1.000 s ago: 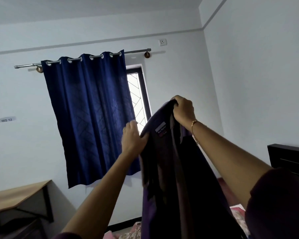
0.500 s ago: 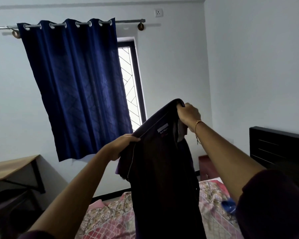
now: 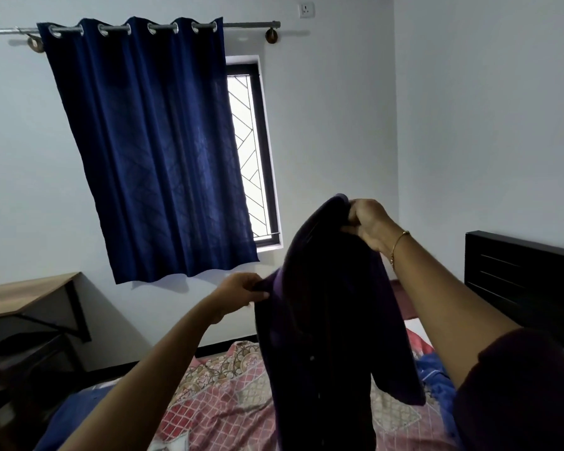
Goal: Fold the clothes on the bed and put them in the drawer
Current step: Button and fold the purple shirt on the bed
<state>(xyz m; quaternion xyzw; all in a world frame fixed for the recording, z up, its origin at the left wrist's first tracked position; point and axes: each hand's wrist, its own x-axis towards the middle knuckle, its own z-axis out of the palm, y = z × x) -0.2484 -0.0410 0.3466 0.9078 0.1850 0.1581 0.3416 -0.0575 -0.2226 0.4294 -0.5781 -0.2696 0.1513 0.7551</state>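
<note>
Head view: since half a second ago I note my left hand has dropped lower. Dark garment: hangs below both sets of fingers, over the bed. Right hand: fingers clamped on its top edge; left-hand fingers pinch its side.

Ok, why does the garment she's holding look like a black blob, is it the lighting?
Head view: yes, backlighting. The bright window overexposes, so the dark garment loses detail; the right hand and left hand gripping it stay fairly sharp; the wide lens tilts the curtain.
</note>
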